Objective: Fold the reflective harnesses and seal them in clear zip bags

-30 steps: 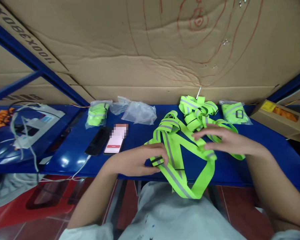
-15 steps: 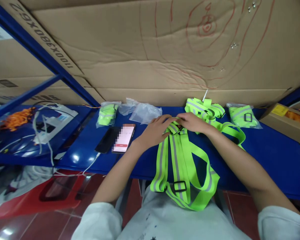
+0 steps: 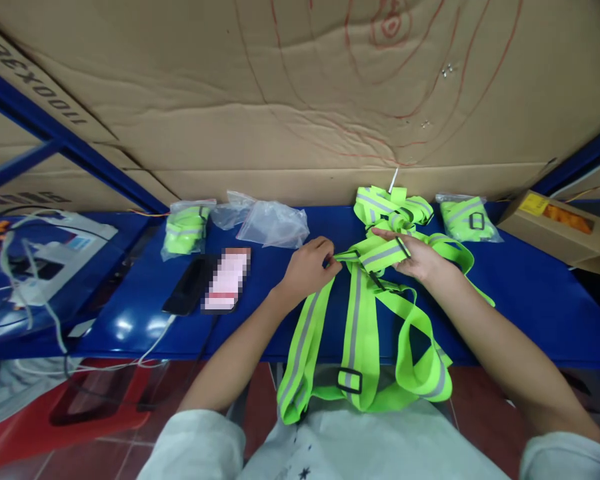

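Note:
A neon-green reflective strap vest (image 3: 360, 313) with grey stripes and black buckles lies across the blue table (image 3: 530, 300) and hangs over its front edge toward my lap. My left hand (image 3: 307, 267) pinches the strap's upper end at the left. My right hand (image 3: 414, 257) grips the same band a little to the right, fingers curled around it. Just behind my right hand lies a pile of more green straps (image 3: 393, 210).
Two bagged green vests (image 3: 185, 230) (image 3: 467, 217) lie at the back, with empty clear bags (image 3: 273, 223) between. A dark phone (image 3: 185, 287) and a lit phone (image 3: 225, 280) lie left. A cardboard box (image 3: 555, 227) stands right; a cardboard wall rises behind.
My hands have drawn slightly apart along the vest's top band, stretching it between them. The vest's lower loops hang lower over the table edge than before.

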Demonstrator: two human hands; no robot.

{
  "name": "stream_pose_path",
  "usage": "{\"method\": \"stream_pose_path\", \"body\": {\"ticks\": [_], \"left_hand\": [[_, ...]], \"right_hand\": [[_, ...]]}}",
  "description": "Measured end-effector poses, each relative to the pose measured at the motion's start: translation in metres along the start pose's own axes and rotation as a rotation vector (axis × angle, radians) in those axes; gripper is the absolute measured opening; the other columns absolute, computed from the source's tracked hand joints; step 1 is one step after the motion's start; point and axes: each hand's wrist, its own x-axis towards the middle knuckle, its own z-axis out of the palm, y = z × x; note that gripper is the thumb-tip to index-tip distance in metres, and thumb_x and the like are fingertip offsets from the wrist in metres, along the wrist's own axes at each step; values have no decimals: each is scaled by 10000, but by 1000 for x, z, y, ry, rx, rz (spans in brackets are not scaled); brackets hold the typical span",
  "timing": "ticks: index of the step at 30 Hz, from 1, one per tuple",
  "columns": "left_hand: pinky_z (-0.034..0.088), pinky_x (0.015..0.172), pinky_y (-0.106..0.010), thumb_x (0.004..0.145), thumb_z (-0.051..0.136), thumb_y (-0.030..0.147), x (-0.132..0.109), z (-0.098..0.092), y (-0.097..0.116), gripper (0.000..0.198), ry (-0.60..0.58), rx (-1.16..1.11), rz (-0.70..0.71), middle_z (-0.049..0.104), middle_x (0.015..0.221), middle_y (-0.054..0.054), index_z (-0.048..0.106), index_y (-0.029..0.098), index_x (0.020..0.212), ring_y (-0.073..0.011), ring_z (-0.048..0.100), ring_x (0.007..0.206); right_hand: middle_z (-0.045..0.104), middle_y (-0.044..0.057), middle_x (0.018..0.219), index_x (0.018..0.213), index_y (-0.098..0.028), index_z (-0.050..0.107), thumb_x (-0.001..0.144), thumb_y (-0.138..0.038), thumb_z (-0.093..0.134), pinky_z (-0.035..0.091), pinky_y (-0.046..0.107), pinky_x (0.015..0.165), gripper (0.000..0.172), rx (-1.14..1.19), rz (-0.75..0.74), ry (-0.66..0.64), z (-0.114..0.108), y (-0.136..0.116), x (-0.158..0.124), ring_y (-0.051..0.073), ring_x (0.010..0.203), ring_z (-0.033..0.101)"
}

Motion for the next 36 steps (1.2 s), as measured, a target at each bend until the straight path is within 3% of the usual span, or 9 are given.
{"method": "stream_pose_path", "body": {"ticks": [4, 8, 12, 18, 22, 24, 28, 32, 36], "left_hand": [[509, 716, -291, 818, 553, 238, 0, -14, -2, 155, -19, -366, -153, 708, 848, -26, 426, 214, 732, -161, 680, 766], [580, 672, -323, 769, 642, 328, 4, -26, 1, 250, -272, -1028, -440, 666, 725, 22, 416, 222, 771, -175, 710, 668], [599, 725, -359, 718, 640, 353, 8, -19, 0, 285, -255, -1215, -526, 667, 736, -7, 395, 224, 782, -195, 720, 703], [420, 629, -261, 814, 549, 280, 4, -10, -10, 195, -103, -520, -222, 474, 642, 34, 420, 205, 688, -117, 502, 612], [468, 813, -341, 804, 583, 149, -2, -13, 3, 91, 53, -140, -86, 629, 922, -46, 584, 189, 886, -201, 597, 874], [473, 951, -396, 875, 546, 128, -1, -16, 12, 224, 79, 136, 131, 658, 1154, -105, 621, 185, 1079, -255, 621, 1099], [417, 1085, -468, 962, 540, 141, 7, -18, 19, 385, -73, 458, 488, 614, 1399, -150, 577, 172, 1344, -313, 563, 1329], [460, 1006, -437, 990, 548, 162, 14, -17, 15, 332, -149, 567, 548, 679, 1273, -136, 598, 122, 1316, -297, 644, 1200], [494, 869, -403, 999, 600, 249, 16, -20, 16, 289, -187, 608, 509, 714, 1166, -138, 632, 97, 1242, -289, 695, 1073]], "right_hand": [[769, 102, 969, 1064, -204, 671, 952, -456, 576, 665, 403, 841, 292, 124, 54, 86, 0, 0, -3, 248, 903, 760], [743, 134, 1232, 1195, -225, 606, 999, -572, 458, 572, 438, 1105, 426, 301, 27, 27, 11, -8, -12, 239, 1197, 718], [679, 131, 1374, 1286, -252, 583, 990, -574, 523, 525, 458, 1158, 441, 32, -5, 47, 21, -7, -18, 239, 1263, 691], [618, 170, 1460, 1389, -189, 617, 929, -655, 639, 439, 566, 1169, 655, -894, -313, 36, 34, 1, -33, 368, 1365, 578], [696, 209, 1297, 1325, -113, 662, 981, -447, 623, 426, 585, 1057, 481, -1378, -426, 87, 46, 4, -41, 418, 1214, 630], [735, 179, 1206, 1305, -128, 674, 1012, -371, 568, 422, 556, 1023, 395, -1396, -441, 65, 47, 2, -41, 388, 1145, 659], [771, 97, 1144, 1164, -201, 712, 1036, -330, 512, 464, 453, 969, 270, -1104, -449, -37, 43, -13, -40, 300, 1069, 708], [773, 78, 1110, 1120, -211, 689, 1051, -365, 481, 502, 381, 890, 268, -915, -408, -105, 41, -26, -43, 255, 1010, 722], [720, 154, 1244, 1288, -166, 619, 1044, -438, 516, 389, 515, 1073, 379, -1235, -545, -30, 48, -27, -55, 346, 1188, 648]]}}
